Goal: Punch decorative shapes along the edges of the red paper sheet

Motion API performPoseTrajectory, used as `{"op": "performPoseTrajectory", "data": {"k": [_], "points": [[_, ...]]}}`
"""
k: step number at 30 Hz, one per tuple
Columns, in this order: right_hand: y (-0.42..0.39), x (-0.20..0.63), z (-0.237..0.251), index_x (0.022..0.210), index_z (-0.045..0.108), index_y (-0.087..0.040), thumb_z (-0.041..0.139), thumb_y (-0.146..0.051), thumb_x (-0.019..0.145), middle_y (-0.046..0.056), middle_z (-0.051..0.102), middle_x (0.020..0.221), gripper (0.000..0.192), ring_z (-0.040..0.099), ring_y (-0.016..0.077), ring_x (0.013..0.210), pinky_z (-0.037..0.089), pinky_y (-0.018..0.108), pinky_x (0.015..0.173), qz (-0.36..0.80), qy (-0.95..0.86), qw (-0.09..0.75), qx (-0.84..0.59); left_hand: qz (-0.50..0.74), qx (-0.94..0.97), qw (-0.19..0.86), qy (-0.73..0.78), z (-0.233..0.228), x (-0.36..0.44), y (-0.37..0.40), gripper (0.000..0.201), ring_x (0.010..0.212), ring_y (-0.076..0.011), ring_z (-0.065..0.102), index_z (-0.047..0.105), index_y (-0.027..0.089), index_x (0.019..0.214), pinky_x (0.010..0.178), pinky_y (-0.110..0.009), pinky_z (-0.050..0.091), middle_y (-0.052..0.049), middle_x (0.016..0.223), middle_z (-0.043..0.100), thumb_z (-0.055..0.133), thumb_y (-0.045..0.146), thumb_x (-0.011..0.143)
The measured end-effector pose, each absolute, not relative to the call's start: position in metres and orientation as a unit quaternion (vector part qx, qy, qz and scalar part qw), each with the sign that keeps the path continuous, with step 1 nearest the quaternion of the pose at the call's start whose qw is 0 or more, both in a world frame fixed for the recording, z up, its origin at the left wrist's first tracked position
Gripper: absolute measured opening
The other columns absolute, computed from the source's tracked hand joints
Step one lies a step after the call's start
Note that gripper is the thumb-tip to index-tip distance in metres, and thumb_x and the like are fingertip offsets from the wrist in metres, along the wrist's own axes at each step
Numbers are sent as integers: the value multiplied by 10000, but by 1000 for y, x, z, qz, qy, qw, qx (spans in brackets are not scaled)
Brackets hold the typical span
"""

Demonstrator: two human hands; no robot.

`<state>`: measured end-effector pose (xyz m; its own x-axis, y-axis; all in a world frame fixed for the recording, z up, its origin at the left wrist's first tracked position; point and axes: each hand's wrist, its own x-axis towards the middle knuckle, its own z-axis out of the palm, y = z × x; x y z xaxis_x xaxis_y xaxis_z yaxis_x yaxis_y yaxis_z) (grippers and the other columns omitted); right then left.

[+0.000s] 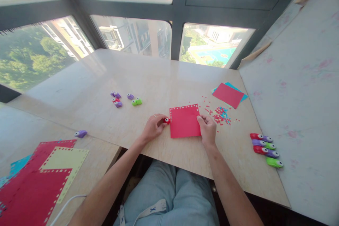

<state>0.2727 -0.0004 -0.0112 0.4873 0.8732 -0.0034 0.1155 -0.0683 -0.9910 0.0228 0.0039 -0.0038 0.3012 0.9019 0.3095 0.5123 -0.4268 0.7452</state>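
Touching left fingers (pixel 159 120), punch (pixel 166 120) meets paper (pixel 184 122)

No readable text — none anywhere.

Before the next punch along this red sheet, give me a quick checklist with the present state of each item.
1. Left hand grips the red punch: ok.
2. Punch sits at the left edge of the red sheet: ok.
3. Right hand pins the sheet's right edge: ok.
4. Sheet lies flat on the table: ok.
5. Edge seated fully in the punch slot: cannot tell, too small.
6. Paper scraps clear of the sheet: ok, they lie to its right.
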Motion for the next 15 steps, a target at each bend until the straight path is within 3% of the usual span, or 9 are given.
{"op": "performPoseTrajectory", "data": {"k": [15], "points": [[1, 269, -8, 842, 714, -133, 664, -448, 686, 74, 711, 766, 354, 628, 209, 712, 492, 326, 675, 323, -371, 573, -656, 362, 762, 262, 469, -5, 22, 4, 153, 891, -188, 628, 654, 209, 997, 818, -344, 506, -55, 946, 692, 623, 203, 847]]}}
